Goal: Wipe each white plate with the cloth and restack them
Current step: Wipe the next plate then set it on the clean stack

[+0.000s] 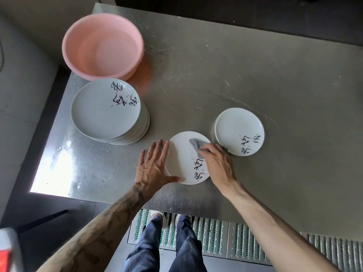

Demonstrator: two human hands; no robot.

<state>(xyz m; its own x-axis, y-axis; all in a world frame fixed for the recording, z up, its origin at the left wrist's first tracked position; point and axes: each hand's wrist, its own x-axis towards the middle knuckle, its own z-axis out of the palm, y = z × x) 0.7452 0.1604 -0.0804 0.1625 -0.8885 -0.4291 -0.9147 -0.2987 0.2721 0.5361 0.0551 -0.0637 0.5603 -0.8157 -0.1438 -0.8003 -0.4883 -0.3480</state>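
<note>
A: While the right hand [218, 163] bears down on the grey cloth [195, 144], where does the single plate [181, 160] sit?

B: Flat on the steel worktop [255, 75], near its front edge, between two piles. The cloth lies on the plate's far right part, above the black brush lettering.

A: And the fingers of that hand?

B: Bent over the cloth, grasping it against the plate's face.

A: What about the left hand [152, 167]?

B: Released. Its fingers are straight and spread, palm down on the worktop just beside the plate's left rim, and the thumb touches the near rim.

A: And the piles?

B: A tall stack [106, 108] of white plates stands to the left, just in front of a pink basin [102, 46]. A short stack [235, 126] sits to the right, just beside the single plate. How many plates it holds, I cannot tell. Both top plates carry the same lettering with small pink marks.

A: Anything else on the metal?

B: Wet streaks, mostly beyond the plates and beside the basin.
</note>
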